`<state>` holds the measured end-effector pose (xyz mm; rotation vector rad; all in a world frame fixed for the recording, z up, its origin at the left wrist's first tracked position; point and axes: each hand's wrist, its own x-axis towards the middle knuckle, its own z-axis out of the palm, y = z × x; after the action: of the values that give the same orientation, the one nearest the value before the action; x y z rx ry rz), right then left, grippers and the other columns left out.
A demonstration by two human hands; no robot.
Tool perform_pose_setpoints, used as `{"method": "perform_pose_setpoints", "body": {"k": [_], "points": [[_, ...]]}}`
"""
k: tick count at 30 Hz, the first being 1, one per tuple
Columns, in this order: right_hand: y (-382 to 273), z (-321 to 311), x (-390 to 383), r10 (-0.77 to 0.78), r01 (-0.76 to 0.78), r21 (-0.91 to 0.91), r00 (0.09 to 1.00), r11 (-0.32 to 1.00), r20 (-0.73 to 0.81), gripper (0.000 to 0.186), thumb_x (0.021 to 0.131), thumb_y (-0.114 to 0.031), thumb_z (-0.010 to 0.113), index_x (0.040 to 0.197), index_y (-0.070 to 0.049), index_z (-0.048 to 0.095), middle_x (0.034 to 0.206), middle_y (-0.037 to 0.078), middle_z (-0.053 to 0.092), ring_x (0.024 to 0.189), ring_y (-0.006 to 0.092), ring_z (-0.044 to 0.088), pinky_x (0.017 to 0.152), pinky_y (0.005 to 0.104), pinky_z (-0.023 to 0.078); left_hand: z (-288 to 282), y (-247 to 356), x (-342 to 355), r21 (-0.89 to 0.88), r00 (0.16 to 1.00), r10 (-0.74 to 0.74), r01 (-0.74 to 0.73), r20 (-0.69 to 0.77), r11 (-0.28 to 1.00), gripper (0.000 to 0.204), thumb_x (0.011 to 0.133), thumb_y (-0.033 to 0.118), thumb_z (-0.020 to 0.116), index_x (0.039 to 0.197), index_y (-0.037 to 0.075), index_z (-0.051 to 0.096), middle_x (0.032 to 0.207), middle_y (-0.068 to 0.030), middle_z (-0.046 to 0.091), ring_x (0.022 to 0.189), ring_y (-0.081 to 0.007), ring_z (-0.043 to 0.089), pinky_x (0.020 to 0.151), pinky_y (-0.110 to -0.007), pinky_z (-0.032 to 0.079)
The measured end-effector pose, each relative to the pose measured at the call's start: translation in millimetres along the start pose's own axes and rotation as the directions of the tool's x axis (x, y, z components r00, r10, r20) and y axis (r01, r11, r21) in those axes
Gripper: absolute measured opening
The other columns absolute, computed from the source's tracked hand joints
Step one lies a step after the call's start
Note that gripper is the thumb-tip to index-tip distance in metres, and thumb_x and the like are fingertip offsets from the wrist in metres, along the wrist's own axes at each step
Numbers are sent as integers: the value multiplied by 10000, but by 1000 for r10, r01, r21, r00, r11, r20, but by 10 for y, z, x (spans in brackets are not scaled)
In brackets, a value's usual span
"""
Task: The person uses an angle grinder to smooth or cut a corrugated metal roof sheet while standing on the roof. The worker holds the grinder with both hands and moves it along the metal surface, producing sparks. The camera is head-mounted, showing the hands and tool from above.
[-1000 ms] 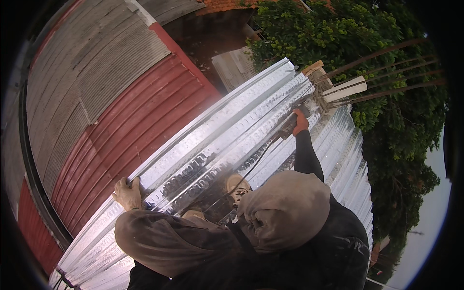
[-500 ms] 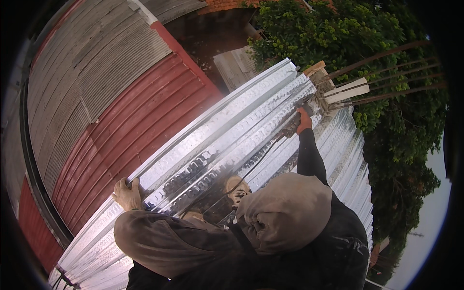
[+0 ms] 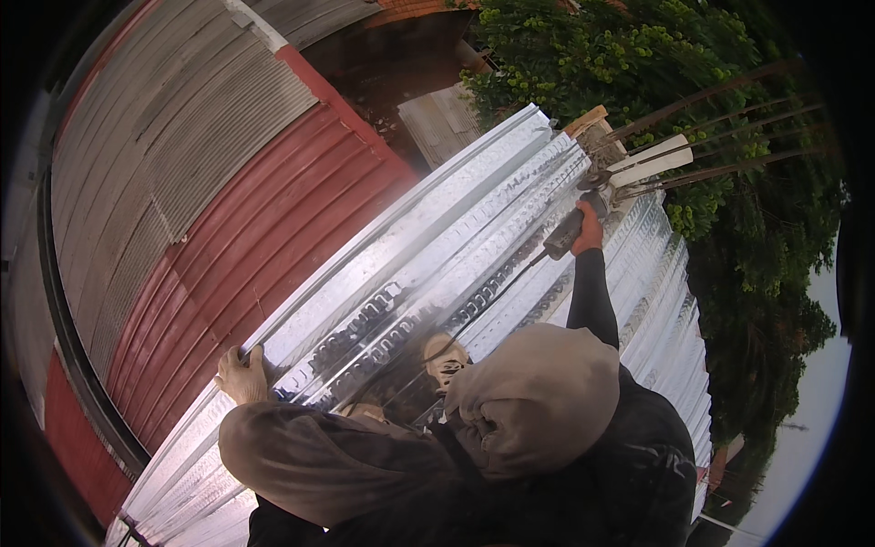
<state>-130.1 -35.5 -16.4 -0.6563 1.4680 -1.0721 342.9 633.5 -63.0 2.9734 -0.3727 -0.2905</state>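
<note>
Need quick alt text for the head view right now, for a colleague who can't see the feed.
A person in a dark top and tan hood leans over shiny ribbed metal sheets, right hand holding a power tool near the far end and left hand gripping the sheet's near edge. A red and grey corrugated roof lies left; green bushes stand beyond.

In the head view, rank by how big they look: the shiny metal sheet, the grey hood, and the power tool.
1. Shiny metal sheet, by far the largest.
2. Grey hood, though nearer the camera.
3. Power tool, smallest, in the right hand.
</note>
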Motion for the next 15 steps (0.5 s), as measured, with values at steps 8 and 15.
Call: {"method": "perform_pose_setpoints", "body": {"k": [8, 15], "points": [[96, -525, -652, 64, -78, 128, 992, 989, 109, 349, 968, -257, 815, 1245, -81, 696, 955, 124, 716, 781, 286, 729, 736, 475, 635, 151, 32, 15, -13, 997, 73, -73, 4, 997, 625, 931, 562, 796, 1347, 98, 761, 1418, -132, 733, 1381, -348, 636, 1181, -570, 423], [216, -212, -976, 171, -202, 138, 963, 970, 209, 330, 980, -274, 803, 1214, -117, 630, 975, 119, 680, 794, 284, 705, 742, 488, 629, 29, -202, -152, -100, 949, 218, -246, -229, 964, 678, 975, 454, 814, 1514, 74, 656, 1532, -213, 648, 1429, -450, 588, 1211, -583, 420]]}}
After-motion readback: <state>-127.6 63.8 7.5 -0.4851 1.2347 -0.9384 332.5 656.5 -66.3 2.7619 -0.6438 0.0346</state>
